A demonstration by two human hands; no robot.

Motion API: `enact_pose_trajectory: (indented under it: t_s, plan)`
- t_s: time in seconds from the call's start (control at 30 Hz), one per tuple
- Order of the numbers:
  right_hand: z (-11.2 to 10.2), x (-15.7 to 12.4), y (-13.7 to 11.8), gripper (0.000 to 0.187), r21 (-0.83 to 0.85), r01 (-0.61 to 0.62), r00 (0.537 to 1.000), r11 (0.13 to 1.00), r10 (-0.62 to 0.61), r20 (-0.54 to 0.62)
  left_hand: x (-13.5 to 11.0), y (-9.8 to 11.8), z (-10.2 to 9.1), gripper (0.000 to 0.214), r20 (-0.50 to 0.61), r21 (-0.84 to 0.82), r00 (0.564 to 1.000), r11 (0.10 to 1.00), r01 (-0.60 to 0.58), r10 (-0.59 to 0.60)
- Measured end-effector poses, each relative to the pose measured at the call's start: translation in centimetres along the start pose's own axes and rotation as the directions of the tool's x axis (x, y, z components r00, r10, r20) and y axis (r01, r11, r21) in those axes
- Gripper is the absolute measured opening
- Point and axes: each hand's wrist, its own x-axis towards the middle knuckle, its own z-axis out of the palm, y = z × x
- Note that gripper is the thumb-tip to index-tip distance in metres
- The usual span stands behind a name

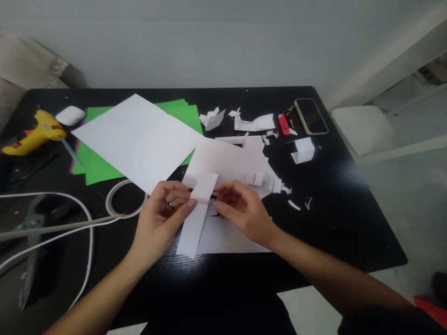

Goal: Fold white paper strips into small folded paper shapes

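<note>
A white paper strip [200,214] with a crease across its middle is held up in front of me, slanting from upper right to lower left. My left hand [165,207], a ring on one finger, pinches the strip's left edge near the crease. On the other edge, my right hand [240,207] has its thumb and fingers closed at the strip; some fingertips are hidden. Beneath both hands lie white paper sheets [230,160] with cut edges. A group of small folded paper pieces [263,180] rests just beyond my right hand.
A white sheet [139,135] overlaps green sheets [99,170] on the black table [331,209]. At left are a yellow glue gun [38,132], a white case [70,115] and white cable [89,232]. Paper scraps [254,122], a red lighter [283,124] and a phone [310,115] lie at back right.
</note>
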Motion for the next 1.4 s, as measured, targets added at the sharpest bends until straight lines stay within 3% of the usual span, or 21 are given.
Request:
enact_pose_trajectory:
  t_s: [0.1,0.23,0.4,0.57,0.7,0.8,0.9,1.0,1.07,1.17,1.3,1.4]
  plan:
    - [0.1,-0.2,0.0,0.029,-0.071,0.088,0.996,0.994,-0.09,-0.028,-0.1,0.2,0.0,0.03,0.045,0.018,0.999,0.999,-0.031,0.03]
    - [0.4,-0.5,0.1,0.034,-0.086,0.199,0.979,0.976,-0.203,-0.029,-0.3,0.4,0.2,0.023,0.092,0.09,0.995,0.994,-0.056,0.047]
    - [0.4,-0.6,-0.2,0.016,-0.191,0.297,0.952,0.936,-0.306,-0.018,-0.5,0.3,0.2,0.016,0.091,0.174,0.991,0.979,-0.11,0.095]
    - [0.3,-0.4,-0.5,0.009,-0.24,0.398,0.912,0.885,-0.411,-0.002,-0.5,0.1,-0.2,0.013,0.137,0.206,0.966,0.948,-0.244,0.219]
    - [0.2,-0.4,-0.8,0.011,-0.228,0.354,0.931,0.907,-0.365,-0.007,-0.4,0.3,-0.6,0.014,0.134,0.117,0.964,0.962,-0.246,0.231]
    - [0.0,-0.5,-1.0,0.011,-0.225,0.291,0.953,0.93,-0.302,-0.012,-0.2,0.6,-0.9,0.008,0.069,-0.098,0.992,0.991,-0.095,0.101]
    - [-0.1,-0.5,-1.2,0.013,-0.129,0.19,0.981,0.973,-0.192,-0.002,0.1,0.8,-1.1,0.014,0.024,-0.324,0.996,0.941,0.094,-0.091]
    - [-0.1,-0.4,-1.1,0.017,0.041,0.081,0.995,0.996,-0.083,0.061,0.2,1.0,-1.1,0.02,0.051,-0.366,0.973,0.902,0.228,-0.225]
    - [0.0,-0.3,-1.1,0.019,0.126,0.024,0.992,0.992,-0.039,0.117,0.1,1.0,-0.9,0.019,0.106,-0.335,0.962,0.902,0.274,-0.253]
    - [0.1,-0.3,-1.0,0.019,0.163,-0.031,0.986,0.986,0.003,0.166,-0.1,0.8,-0.6,0.012,0.188,-0.186,0.96,0.952,0.242,-0.207]
    - [0.2,-0.4,-0.8,0.024,0.068,-0.032,0.989,0.997,0.022,0.147,-0.5,0.8,-0.2,0.006,0.201,0.062,0.978,0.997,0.05,-0.061]
    - [0.4,-0.4,-0.7,0.018,0.018,-0.036,0.994,0.999,0.034,0.104,-0.8,0.8,0.2,0.01,0.192,0.136,0.981,0.99,-0.047,0.02]
